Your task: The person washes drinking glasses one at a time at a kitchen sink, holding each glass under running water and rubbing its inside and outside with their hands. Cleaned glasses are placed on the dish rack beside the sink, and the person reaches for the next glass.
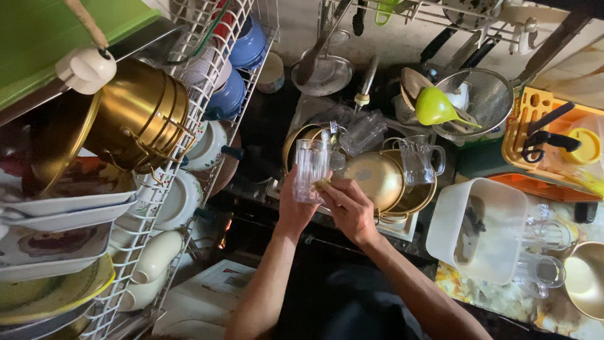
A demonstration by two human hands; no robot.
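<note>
Head view of a washing station. The left hand (294, 204) wraps its grip around a ribbed clear glass (311, 167), holding it upright over the sink (277, 135) so that drips fall into the basin. The right hand (352, 211) is closed, its grip pinching a small yellowish scrubber (323, 184) against the glass's lower wall, thumb and fingers pressed together on it. Below the hands lie brass bowls (377, 179) and a glass mug (420, 160), stacked in the basin within easy reach. To the left, a white wire rack (157, 208) holds plates (63, 211) on edge and a brass pot (141, 119) tipped on its side, apparently to drain. To the right, the surface (503, 299), covered with a patterned sheet, carries a white plastic tub (478, 230) and more clear mugs (541, 252). A strainer (484, 101) and a green ladle (434, 108) rest behind. The room is dim and crowded, lit from above.
</note>
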